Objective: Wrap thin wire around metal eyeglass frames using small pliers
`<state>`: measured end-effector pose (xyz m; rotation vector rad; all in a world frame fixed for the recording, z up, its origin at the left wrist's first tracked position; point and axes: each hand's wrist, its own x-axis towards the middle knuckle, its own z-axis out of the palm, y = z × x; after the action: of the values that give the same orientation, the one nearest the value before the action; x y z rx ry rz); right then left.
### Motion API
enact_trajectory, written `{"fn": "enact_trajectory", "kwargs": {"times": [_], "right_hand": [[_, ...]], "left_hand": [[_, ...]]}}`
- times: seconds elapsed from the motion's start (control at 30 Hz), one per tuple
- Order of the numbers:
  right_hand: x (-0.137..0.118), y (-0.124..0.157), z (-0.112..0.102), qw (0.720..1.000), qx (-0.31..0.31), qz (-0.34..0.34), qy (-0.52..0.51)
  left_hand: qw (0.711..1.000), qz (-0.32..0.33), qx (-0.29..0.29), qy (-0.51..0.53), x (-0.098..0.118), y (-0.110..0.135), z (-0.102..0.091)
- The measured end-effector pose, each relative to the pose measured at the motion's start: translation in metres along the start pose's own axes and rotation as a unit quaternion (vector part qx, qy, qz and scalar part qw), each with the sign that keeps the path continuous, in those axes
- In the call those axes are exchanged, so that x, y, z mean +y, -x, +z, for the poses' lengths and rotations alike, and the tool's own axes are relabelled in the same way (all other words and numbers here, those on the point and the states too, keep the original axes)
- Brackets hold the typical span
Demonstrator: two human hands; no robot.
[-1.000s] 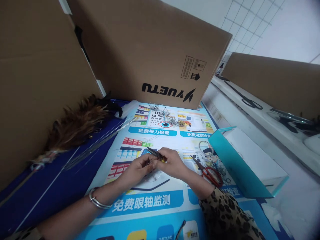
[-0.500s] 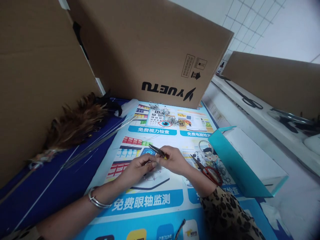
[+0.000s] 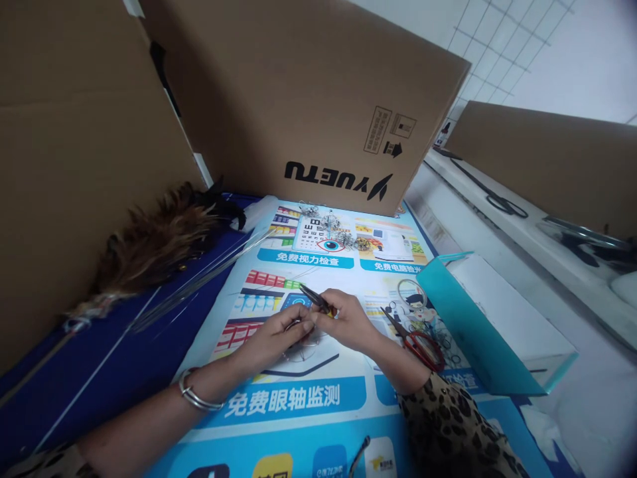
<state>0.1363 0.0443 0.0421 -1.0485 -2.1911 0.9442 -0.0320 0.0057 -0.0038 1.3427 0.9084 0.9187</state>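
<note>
My left hand (image 3: 276, 337) is closed, thumb and fingertips pinched together. Thin wire (image 3: 302, 353) shows in loops just below those fingers, though the exact grip point is hidden. In my right hand (image 3: 351, 324) lies a pair of pliers (image 3: 312, 297), dark jaws pointing up and left. Its thumb and fingertips meet those of my left hand above the printed poster sheet (image 3: 318, 425). Right of my right hand lie red-handled scissors (image 3: 421, 346), beside small wire pieces (image 3: 450, 345). Farther back sits a row of little wire clusters (image 3: 343, 238).
Tall cardboard (image 3: 298, 86) stands behind and on the left. A feather duster (image 3: 154, 232) and long thin wires (image 3: 199, 282) lie at left on blue cloth (image 3: 114, 372). A teal open box (image 3: 490, 332) is at right. Another pair of scissors (image 3: 505, 204) rests on the ledge.
The whole view has shifted slightly. Both hands keep nearly the same pose, fingertips together, with the pliers still in my right hand.
</note>
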Motion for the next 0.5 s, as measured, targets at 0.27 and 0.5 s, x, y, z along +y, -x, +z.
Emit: {"fn": "enact_trajectory", "kwargs": {"times": [0.27,0.5], "right_hand": [[-0.0001,0.0001,0.0009,1.000,0.013,-0.019,0.017],[-0.0004,0.0004,0.0016,0.999,0.015,-0.031,0.042]], "left_hand": [[1.000,-0.020,-0.005,0.006,-0.0085,-0.0024,-0.0020],[0.999,-0.032,-0.023,0.004,-0.0076,-0.0024,-0.0032]]}}
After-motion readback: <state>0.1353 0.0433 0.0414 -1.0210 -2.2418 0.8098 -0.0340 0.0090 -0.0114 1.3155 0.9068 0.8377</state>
